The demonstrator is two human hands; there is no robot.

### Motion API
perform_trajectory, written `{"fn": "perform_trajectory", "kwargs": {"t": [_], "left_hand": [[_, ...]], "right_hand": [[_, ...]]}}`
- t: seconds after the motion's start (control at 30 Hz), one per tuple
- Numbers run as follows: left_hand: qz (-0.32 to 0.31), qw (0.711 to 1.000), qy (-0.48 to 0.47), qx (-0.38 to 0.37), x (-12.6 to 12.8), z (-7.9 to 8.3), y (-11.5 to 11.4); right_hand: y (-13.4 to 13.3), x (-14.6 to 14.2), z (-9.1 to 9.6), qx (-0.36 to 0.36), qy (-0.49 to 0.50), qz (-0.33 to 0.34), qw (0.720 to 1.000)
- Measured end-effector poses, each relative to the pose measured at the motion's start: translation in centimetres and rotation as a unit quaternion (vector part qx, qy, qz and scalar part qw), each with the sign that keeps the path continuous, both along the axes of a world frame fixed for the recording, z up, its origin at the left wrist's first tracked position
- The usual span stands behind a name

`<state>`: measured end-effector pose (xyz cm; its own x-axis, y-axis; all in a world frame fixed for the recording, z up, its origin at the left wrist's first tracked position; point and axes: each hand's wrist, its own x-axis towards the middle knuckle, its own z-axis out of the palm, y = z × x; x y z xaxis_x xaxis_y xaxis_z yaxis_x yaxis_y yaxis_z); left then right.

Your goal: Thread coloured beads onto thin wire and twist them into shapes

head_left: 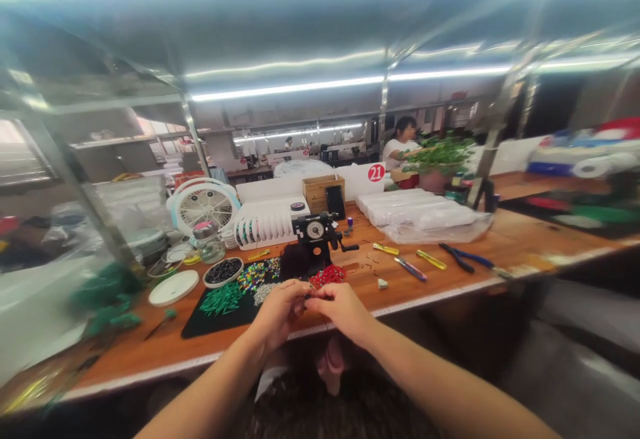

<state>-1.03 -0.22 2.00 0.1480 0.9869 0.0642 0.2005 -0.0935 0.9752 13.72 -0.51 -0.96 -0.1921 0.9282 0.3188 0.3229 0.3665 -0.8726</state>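
My left hand (pixel 280 311) and my right hand (pixel 340 307) meet at the near edge of the wooden bench (pixel 450 272), fingertips pinched together on something small and dark that I cannot make out. Right behind them lies a black mat (pixel 200 322) with heaps of green beads (pixel 223 297), mixed coloured beads (pixel 253 275) and red beads (pixel 327 275). A black device with a round dial (pixel 316 231) stands just beyond the mat. A white bowl of black beads (pixel 223 271) sits at the mat's far left corner.
Pliers and small hand tools (pixel 460 257) lie to the right on the bench. White trays in plastic (pixel 415 209), a cardboard box (pixel 323 189), a small fan (pixel 203 205), a glass jar (pixel 207 240) and a white lid (pixel 174 287) stand around. Another person (pixel 403 142) sits far behind, near a potted plant (pixel 440 159).
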Motion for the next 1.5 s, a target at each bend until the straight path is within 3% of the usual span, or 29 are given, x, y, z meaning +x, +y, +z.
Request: {"fn": "perform_trajectory", "kwargs": {"t": [0.03, 0.1, 0.17, 0.23, 0.3, 0.37, 0.43, 0.47, 0.6, 0.73, 0.87, 0.93, 1.03, 1.1, 1.2, 1.27, 1.3, 1.33, 1.43, 1.5], "left_hand": [[0.001, 1.000, -0.005, -0.002, -0.1, 0.1, -0.1], [0.003, 1.000, 0.001, 0.007, -0.2, 0.4, -0.2], [-0.001, 1.000, 0.018, 0.023, -0.5, 0.8, -0.5], [-0.008, 0.995, 0.062, 0.076, -0.7, 0.9, -0.8], [-0.014, 0.971, 0.154, 0.183, -1.0, 0.5, -0.9], [-0.009, 0.917, 0.273, 0.290, -1.4, -0.2, -0.7], [-0.007, 0.874, 0.348, 0.338, -1.6, -0.9, -0.4], [-0.012, 0.874, 0.350, 0.337, -1.7, -1.1, -0.2], [-0.018, 0.942, 0.209, 0.264, -1.4, -1.0, 0.2], [0.032, 0.980, 0.110, 0.164, -1.2, -0.9, 0.3], [0.031, 0.993, 0.064, 0.099, -1.3, -1.2, 0.4], [0.026, 0.993, 0.064, 0.098, -1.4, -0.9, 0.2], [0.017, 0.987, 0.087, 0.134, -1.6, -0.2, -0.4], [0.012, 0.967, 0.145, 0.211, -1.7, 0.1, -0.7], [0.005, 0.887, 0.310, 0.343, -1.8, -0.2, -0.7], [-0.017, 0.847, 0.373, 0.377, -1.8, -0.5, -0.4], [-0.030, 0.851, 0.368, 0.374, -1.7, -0.6, -0.2], [-0.033, 0.875, 0.330, 0.352, -1.7, -0.6, -0.1], [0.015, 0.970, 0.142, 0.197, -1.4, -0.7, 0.1], [0.046, 0.991, 0.059, 0.107, -1.3, -0.8, 0.2]], "right_hand": [[-0.4, -0.2, -0.3, 0.025, -0.005, -0.003, 1.000], [-0.8, -0.3, -0.5, 0.153, -0.046, -0.037, 0.986], [-0.6, 0.0, -0.1, 0.305, -0.108, -0.032, 0.946], [0.1, 0.2, 0.7, 0.379, -0.154, 0.019, 0.912], [1.3, 0.2, 1.6, 0.341, -0.164, 0.059, 0.924], [2.9, -0.2, 2.4, 0.263, -0.153, 0.060, 0.951], [4.3, -0.7, 2.8, 0.211, -0.135, 0.047, 0.967], [4.9, -0.9, 2.9, 0.199, -0.129, 0.045, 0.970], [5.3, -0.9, 2.7, 0.173, -0.110, 0.017, 0.979], [3.0, -0.4, 1.8, 0.175, -0.061, -0.094, 0.978], [0.4, -0.9, 0.5, 0.086, -0.071, -0.023, 0.994], [-0.3, -1.0, 0.1, 0.140, -0.093, -0.025, 0.986], [-0.3, -0.9, 0.6, 0.309, -0.138, -0.028, 0.941], [0.6, -0.8, 1.5, 0.324, -0.147, 0.009, 0.935], [3.0, -0.8, 2.9, 0.235, -0.130, 0.030, 0.963], [4.4, -0.9, 3.5, 0.199, -0.126, 0.031, 0.971], [4.9, -0.9, 3.6, 0.193, -0.126, 0.034, 0.973], [5.1, -0.8, 3.6, 0.186, -0.122, 0.030, 0.974], [4.3, -0.6, 3.0, 0.183, -0.091, -0.041, 0.978], [3.1, -0.6, 2.1, 0.162, -0.065, -0.078, 0.982]]}}
